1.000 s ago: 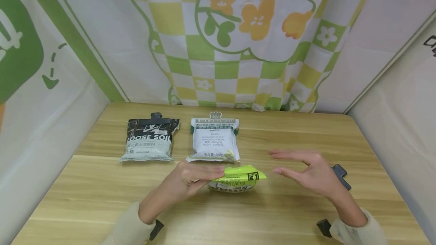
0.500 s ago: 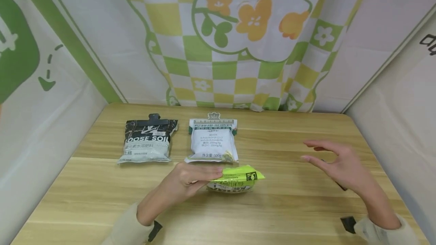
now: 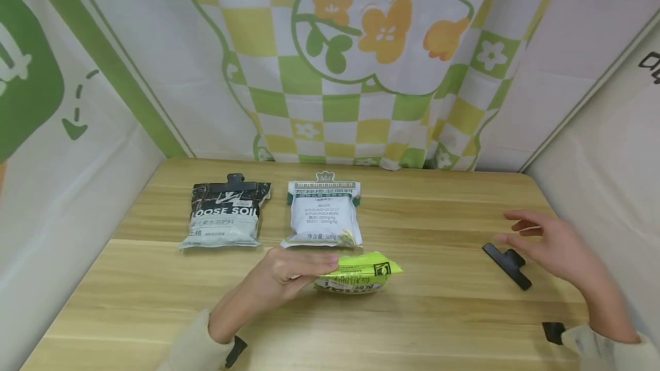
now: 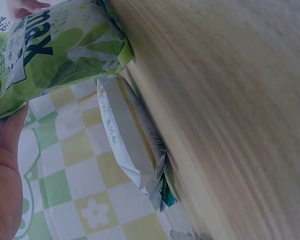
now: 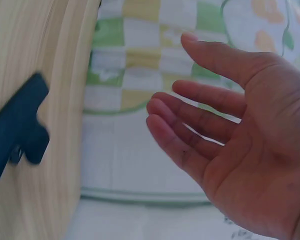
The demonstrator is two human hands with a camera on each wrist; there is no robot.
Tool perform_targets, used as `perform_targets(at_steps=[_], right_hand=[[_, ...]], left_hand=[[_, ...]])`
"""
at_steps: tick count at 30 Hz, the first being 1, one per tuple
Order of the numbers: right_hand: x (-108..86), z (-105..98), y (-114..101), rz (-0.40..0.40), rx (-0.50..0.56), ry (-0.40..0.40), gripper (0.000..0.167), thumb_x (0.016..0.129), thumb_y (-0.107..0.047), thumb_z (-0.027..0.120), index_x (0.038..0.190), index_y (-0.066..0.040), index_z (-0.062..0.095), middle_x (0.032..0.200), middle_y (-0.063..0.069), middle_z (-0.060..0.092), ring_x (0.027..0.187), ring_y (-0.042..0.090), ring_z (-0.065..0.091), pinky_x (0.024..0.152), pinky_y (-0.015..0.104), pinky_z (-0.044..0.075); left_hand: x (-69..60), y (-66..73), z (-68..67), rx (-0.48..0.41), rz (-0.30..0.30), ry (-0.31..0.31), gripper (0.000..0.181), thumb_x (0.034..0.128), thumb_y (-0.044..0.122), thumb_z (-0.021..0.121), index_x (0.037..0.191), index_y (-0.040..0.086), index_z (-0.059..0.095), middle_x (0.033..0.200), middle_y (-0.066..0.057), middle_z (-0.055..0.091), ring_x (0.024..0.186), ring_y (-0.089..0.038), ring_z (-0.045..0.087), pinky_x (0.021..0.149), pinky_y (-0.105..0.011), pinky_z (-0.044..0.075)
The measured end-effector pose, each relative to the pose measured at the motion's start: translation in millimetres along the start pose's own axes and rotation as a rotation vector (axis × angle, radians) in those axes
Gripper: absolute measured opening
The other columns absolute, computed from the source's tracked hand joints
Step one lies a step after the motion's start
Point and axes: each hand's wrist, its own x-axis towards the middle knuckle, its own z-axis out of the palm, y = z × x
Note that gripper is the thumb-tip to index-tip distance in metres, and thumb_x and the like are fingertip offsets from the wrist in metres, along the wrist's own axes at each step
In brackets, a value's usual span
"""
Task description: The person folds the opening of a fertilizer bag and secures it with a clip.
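Observation:
My left hand point(image 3: 289, 271) pinches the top edge of a green and white bag point(image 3: 356, 280), which stands upright on the table. In the left wrist view the bag point(image 4: 70, 52) shows leaf prints, with thumb and fingers on either side of its green top. My right hand point(image 3: 562, 248) hovers at the right, holding nothing, its fingers loosely bent. Just left of and below it lies a black bag clip point(image 3: 507, 266) on the table. The right wrist view shows the same clip point(image 5: 21, 127) apart from the fingers.
Two bags lie farther back on the wooden table point(image 3: 438, 325): a black and grey LOOSE SOIL bag point(image 3: 225, 216) with a black clip on top, and a white bag point(image 3: 323, 213) with a clear clip. A checkered curtain point(image 3: 356, 107) hangs behind the table.
My right hand has moved away from the green bag to the right, over and past the black clip, which now shows fully. The left hand keeps its hold on the bag.

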Motion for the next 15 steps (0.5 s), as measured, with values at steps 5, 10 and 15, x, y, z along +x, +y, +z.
perform_targets(at_steps=[5,10,15], right_hand=[[4.7,-3,26,0.041,-0.036,-0.07,0.064,0.098,-0.041,0.075,0.14,0.006,0.06,0.13,0.03,0.069,0.107,0.042,0.071,0.074,0.021,0.055],[7.0,5,50,0.046,-0.049,-0.159,0.063,0.097,-0.035,0.078,0.135,0.012,0.061,0.125,0.031,0.071,0.103,0.038,0.072,0.072,0.023,0.056],[9.1,15,67,0.082,-0.058,-0.248,0.065,0.095,-0.039,0.078,0.132,0.013,0.062,0.117,0.026,0.073,0.103,0.038,0.071,0.077,0.039,0.061]], left_hand=[[0.6,0.3,0.3,-0.003,0.009,0.003,0.037,0.0792,-0.008,0.081,0.114,0.006,0.081,0.116,-0.012,0.08,0.102,-0.021,0.08,0.092,-0.023,0.061],[0.6,1.4,-0.4,-0.003,0.011,0.003,0.036,0.0802,-0.007,0.08,0.114,0.006,0.081,0.116,-0.013,0.08,0.102,-0.022,0.08,0.093,-0.023,0.06],[-1.0,2.3,-0.4,-0.004,0.01,-0.003,0.032,0.0838,-0.005,0.079,0.114,0.007,0.08,0.116,-0.014,0.079,0.103,-0.022,0.08,0.094,-0.022,0.06]])
